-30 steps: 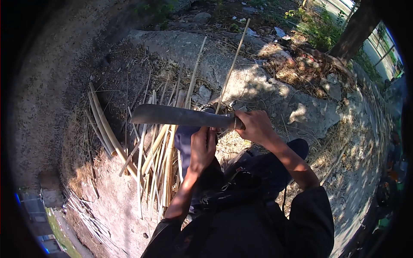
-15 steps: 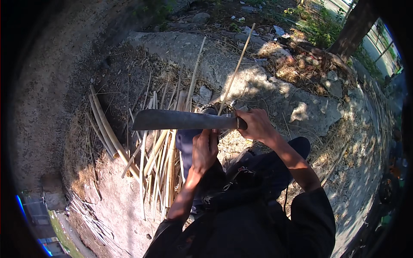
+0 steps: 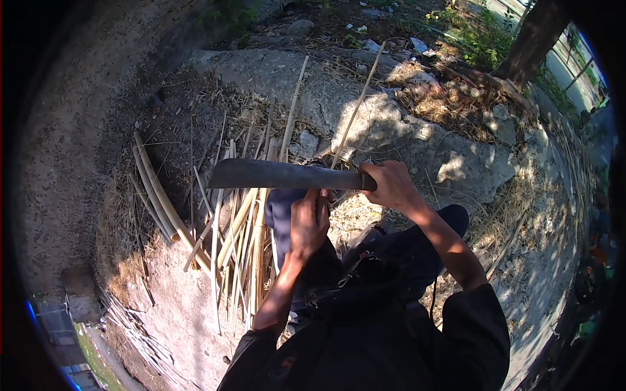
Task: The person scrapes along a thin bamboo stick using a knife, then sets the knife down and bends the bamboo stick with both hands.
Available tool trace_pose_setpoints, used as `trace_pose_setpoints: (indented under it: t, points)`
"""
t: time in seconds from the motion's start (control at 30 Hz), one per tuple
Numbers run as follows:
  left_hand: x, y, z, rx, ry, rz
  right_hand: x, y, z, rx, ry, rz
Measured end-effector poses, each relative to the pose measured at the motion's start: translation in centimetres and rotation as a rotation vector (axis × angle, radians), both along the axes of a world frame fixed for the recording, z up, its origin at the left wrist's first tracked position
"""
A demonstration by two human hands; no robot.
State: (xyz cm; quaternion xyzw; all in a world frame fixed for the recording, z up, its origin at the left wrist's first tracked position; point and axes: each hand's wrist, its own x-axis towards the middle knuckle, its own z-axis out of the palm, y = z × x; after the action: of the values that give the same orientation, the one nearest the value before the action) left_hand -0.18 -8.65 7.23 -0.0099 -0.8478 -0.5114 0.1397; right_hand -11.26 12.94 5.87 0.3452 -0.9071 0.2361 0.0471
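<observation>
You wear a black long-sleeved top [image 3: 456,339], sleeves pushed up the forearms; dark blue trousers [image 3: 417,241]; both hands bare.

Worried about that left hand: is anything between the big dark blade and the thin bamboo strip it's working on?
Nothing visible. The long dark machete blade crosses the thin bamboo strip directly; the left hand sits just below the blade, right hand on the handle.

A long dark machete [image 3: 280,174] lies level, blade pointing left, across a thin pale bamboo strip [image 3: 355,111] that slants upward.
</observation>
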Motion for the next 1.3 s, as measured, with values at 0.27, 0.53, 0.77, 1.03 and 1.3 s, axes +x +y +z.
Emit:
trace_pose_setpoints:
  t: [0.27,0.53,0.77,1.03,1.3]
  points:
    - [-0.1,0.4,-0.6,0.067,0.082,0.013,-0.1,0.3,-0.3,-0.045,-0.007,-0.021]
    - [-0.3,0.0,1.3,0.024,-0.043,0.027,-1.0,1.5,-0.1,0.016,-0.099,-0.064]
    - [-0.2,-0.1,0.0,-0.129,0.046,0.064,-1.2,1.7,0.0,0.052,-0.015,-0.073]
    - [-0.2,0.4,1.1,-0.137,0.085,0.081,-0.5,1.3,0.5,0.043,-0.036,-0.069]
    - [0.0,-0.1,1.8,0.026,-0.083,0.034,-0.9,1.7,0.7,0.053,-0.024,-0.053]
